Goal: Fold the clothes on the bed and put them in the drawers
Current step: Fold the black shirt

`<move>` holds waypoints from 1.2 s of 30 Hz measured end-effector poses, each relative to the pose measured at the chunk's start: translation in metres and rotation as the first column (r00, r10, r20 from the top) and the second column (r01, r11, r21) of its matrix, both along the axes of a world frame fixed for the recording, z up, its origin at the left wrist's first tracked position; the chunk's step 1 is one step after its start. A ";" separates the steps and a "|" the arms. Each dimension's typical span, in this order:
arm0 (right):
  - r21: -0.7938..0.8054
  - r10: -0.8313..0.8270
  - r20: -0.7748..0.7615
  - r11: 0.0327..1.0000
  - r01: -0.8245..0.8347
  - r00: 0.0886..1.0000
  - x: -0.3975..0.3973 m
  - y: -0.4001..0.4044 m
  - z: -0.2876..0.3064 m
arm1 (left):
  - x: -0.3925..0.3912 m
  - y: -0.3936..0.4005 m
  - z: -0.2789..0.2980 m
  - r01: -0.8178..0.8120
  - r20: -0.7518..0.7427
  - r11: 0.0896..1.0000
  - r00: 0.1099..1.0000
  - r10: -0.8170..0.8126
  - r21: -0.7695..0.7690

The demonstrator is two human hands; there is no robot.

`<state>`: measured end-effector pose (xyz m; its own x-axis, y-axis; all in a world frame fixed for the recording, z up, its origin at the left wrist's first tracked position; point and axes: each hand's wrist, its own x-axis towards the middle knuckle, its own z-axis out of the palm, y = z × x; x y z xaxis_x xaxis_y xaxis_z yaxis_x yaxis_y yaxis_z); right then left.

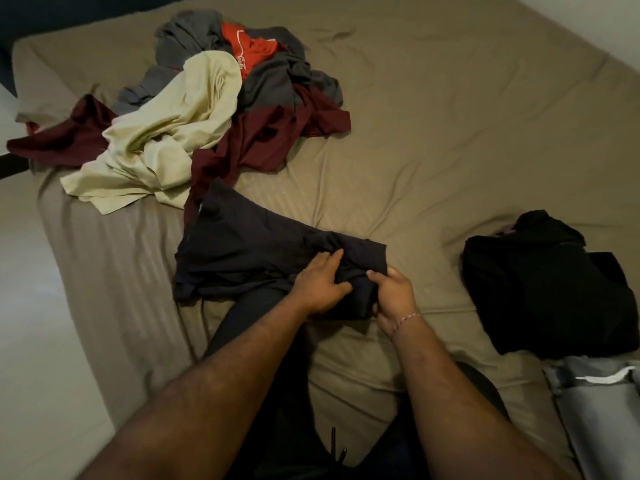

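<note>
A dark garment [263, 251] is being spread on the bed [433, 140], near the front edge; its right end is being bunched up between the two hands; the left hand [320, 285] is being pressed down on the cloth with its fingers mostly straight and a little apart, so nothing is being clamped by it; the right hand [393, 292] is being curled round the folded end of the garment, with the thumb on top and the fingers tucked under, so the cloth is being pinched tight; a thin bracelet [408, 320] is being worn on the right wrist.

A messy pile [221, 109] is being left at the far left of the bed, well apart from the hands; a cream piece [166, 133] is being laid over dark red cloth [270, 133], with grey cloth [277, 81] and an orange shirt [252, 50] behind it; the dark red cloth is touching the far corner of the dark garment.

A black stack [547, 289] is being kept on the right side of the bed; a grey piece [595, 410] is being kept just in front of it.
</note>
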<state>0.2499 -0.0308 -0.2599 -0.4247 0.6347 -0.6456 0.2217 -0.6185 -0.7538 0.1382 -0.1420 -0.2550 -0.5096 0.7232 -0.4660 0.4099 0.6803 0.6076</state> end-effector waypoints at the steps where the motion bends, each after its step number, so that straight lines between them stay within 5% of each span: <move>1: -0.005 -0.039 -0.021 0.999 0.039 0.999 0.012 0.010 0.003 | 0.011 0.012 0.002 0.033 0.049 0.999 0.998 -0.034 0.030; 6: 0.056 -0.151 -0.013 0.987 0.151 0.988 0.094 0.069 0.029 | 0.082 0.080 0.015 0.101 0.293 0.981 0.945 -0.147 0.166; 10: 0.198 -0.233 0.063 0.956 0.216 0.970 0.148 0.105 0.050 | 0.134 0.123 0.024 -0.005 0.539 0.983 0.837 -0.096 0.183; 15: 0.313 -0.190 0.162 0.941 0.132 0.968 0.143 0.100 0.060 | 0.145 0.117 0.018 -0.111 0.162 0.954 0.984 0.067 0.279; 17: 0.348 -0.127 0.155 0.935 0.067 0.980 0.120 0.083 0.061 | 0.129 0.104 0.017 -0.257 0.261 0.902 0.950 0.171 0.345; 19: 0.368 -0.010 0.130 0.929 -0.039 0.992 0.094 0.064 0.060 | 0.109 0.091 0.018 -0.491 0.562 0.824 0.781 0.272 0.283; 21: 0.339 0.145 0.113 0.925 -0.175 0.983 0.072 0.049 0.053 | 0.089 0.078 0.016 -0.586 0.658 0.776 0.683 0.317 0.234; 26: 0.388 -0.188 0.348 0.921 0.041 0.918 0.067 0.044 0.022 | 0.063 0.052 0.005 -0.538 0.444 0.802 0.804 0.396 0.260; 28: 0.272 -0.181 0.439 0.960 0.062 0.880 0.073 0.042 0.010 | 0.060 0.046 0.003 -0.508 0.314 0.807 0.852 0.419 0.301; 30: 0.105 -0.138 0.353 0.989 0.107 0.925 0.074 0.036 0.001 | 0.058 0.039 0.001 -0.441 0.185 0.832 0.897 0.401 0.336; 36: 0.141 -0.201 0.122 0.973 0.184 0.972 0.033 0.019 0.020 | 0.041 0.023 0.016 -0.475 0.461 0.818 0.835 0.301 0.325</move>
